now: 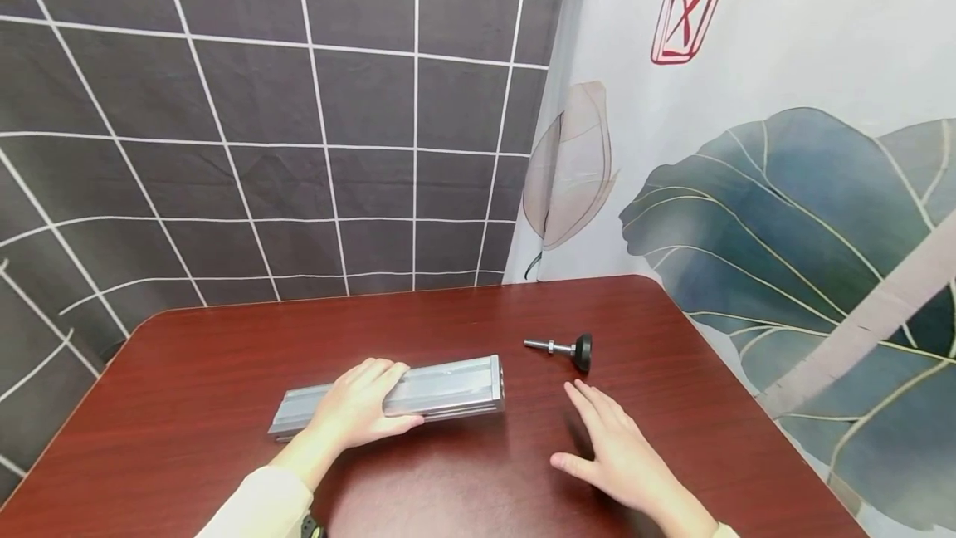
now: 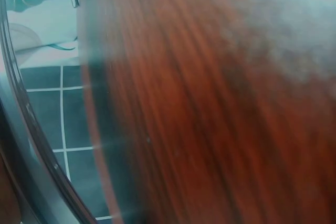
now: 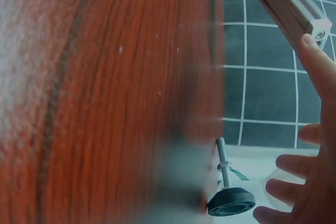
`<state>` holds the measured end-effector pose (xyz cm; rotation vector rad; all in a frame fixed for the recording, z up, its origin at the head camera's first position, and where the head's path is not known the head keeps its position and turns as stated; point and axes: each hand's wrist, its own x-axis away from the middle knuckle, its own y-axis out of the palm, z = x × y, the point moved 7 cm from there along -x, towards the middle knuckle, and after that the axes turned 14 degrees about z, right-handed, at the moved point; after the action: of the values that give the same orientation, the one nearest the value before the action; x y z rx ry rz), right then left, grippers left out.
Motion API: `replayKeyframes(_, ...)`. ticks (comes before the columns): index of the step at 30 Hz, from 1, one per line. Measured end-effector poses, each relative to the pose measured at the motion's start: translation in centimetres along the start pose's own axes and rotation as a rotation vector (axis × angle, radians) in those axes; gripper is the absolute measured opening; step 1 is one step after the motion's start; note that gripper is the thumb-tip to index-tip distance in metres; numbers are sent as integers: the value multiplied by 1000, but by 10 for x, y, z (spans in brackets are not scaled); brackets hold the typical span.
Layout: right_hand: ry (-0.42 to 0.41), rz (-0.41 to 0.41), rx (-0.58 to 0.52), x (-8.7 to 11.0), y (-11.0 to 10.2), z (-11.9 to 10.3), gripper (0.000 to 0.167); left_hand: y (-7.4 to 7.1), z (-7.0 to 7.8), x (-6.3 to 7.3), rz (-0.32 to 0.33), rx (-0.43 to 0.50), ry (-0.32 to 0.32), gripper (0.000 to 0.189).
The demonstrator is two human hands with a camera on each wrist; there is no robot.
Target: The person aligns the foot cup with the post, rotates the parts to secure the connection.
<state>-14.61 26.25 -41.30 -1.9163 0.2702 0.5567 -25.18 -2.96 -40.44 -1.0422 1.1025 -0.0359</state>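
Note:
An aluminium profile bar [image 1: 448,387] lies on the table, its end face turned to the right. My left hand [image 1: 357,412] grips it around the middle, fingers over the top toward the far side and thumb along the near edge. To the right is a levelling foot [image 1: 582,353], a threaded stud with a nut and a round black base, lying on its side. My right hand [image 1: 623,455] hovers just in front of that base, fingers spread and holding nothing. In the right wrist view the foot [image 3: 231,203] appears beyond the fingertips.
The dark red wooden table [image 1: 224,355] has a rounded far right corner. A grey curtain with white grid lines [image 1: 261,106] hangs behind it. A white curtain with leaf prints [image 1: 747,231] hangs at the right side.

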Motion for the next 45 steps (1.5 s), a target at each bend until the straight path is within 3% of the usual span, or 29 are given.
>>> replayKeyframes(16, 109, 83, -93, -7, -3, 35, 77, 2, 4, 7, -32, 41, -26, 63)
replayKeyframes(26, 195, 79, -180, -13, -3, 61, 73, -11, 15, 6, 15, 48, 10, 62)
replayKeyframes(31, 227, 85, -180, -16, -4, 73, 72, -18, 20, 3, 43, 106, -5, 60)
replayKeyframes(40, 243, 44, -175, -27, -5, 78, 75, -16, 13, 9, 31, 119, -66, 61)
replayKeyframes(45, 247, 15, -157, -36, -2, 83, 79, -20, 14, 10, 45, 130, -52, 65)
